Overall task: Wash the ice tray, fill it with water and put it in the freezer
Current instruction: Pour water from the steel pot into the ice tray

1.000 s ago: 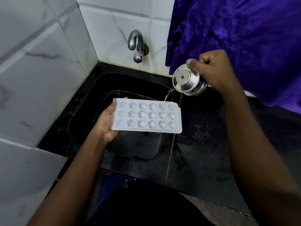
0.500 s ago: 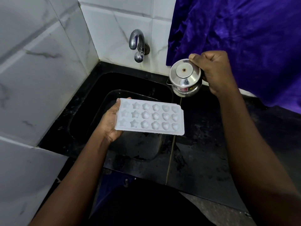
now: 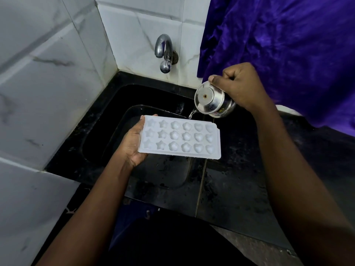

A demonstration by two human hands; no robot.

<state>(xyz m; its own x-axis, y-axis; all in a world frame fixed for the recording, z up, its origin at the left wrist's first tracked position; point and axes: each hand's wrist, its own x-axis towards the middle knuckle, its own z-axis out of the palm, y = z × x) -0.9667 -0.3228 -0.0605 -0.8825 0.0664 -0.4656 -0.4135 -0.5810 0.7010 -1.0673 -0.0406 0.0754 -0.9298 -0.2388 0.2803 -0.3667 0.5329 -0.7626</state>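
Over the black stone sink (image 3: 107, 135), in the tiled corner below the chrome wall tap (image 3: 165, 52): the small lidded round steel pot (image 3: 213, 101) is tipped toward the tray again. Half a second back it sat nearly upright and dry at the lip. Now a thin thread of water (image 3: 192, 113) runs from its lower edge. Pouring has resumed, so I judge the filling step to be under way, not finished.

The right hand (image 3: 240, 87) is curled tight round the pot's far side, thumb on the lid. The left hand (image 3: 132, 143) clasps the left short end of the white rectangular plastic ice tray (image 3: 180, 139) and holds it roughly level above the basin.

Tray: three rows of six moulds, with stars at the left, flowers in the middle and hearts at the right. The stream drops at its far edge. Whether it lands inside a mould I cannot tell, nor how much water the moulds hold. A purple cloth (image 3: 288, 45) hangs behind.
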